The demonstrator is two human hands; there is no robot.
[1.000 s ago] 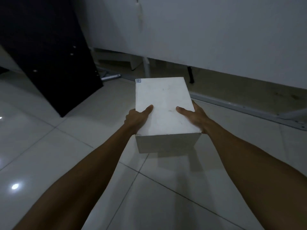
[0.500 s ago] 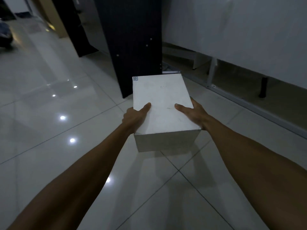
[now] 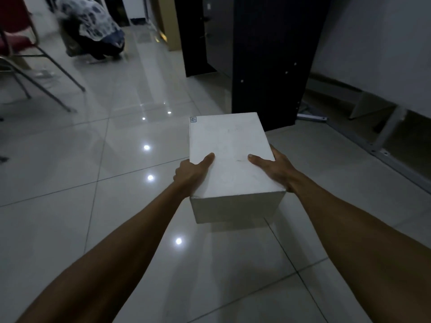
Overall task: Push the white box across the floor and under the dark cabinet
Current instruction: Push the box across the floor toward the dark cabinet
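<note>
A white rectangular box [image 3: 227, 148] is held between both hands above the glossy tiled floor, its shadow below it. My left hand [image 3: 190, 174] grips its left side, thumb on the lid. My right hand [image 3: 276, 169] grips the right side the same way. A small sticker marks the box's far left corner. The dark cabinet [image 3: 268, 59] stands just beyond the box's far edge, its tall side panel facing me, with an open gap behind it on the left.
A white wall panel on a metal frame [image 3: 382, 136] runs along the right. A red chair with metal legs [image 3: 35, 66] stands at the far left. A crouching person in patterned cloth [image 3: 91, 26] is at the back left. Shiny tiles [image 3: 93, 183] spread to the left.
The view has swung left: the dark cabinet now sits straight ahead of the box, and the chair and crouching person have come into view. Both hands keep the same grip on the box.
</note>
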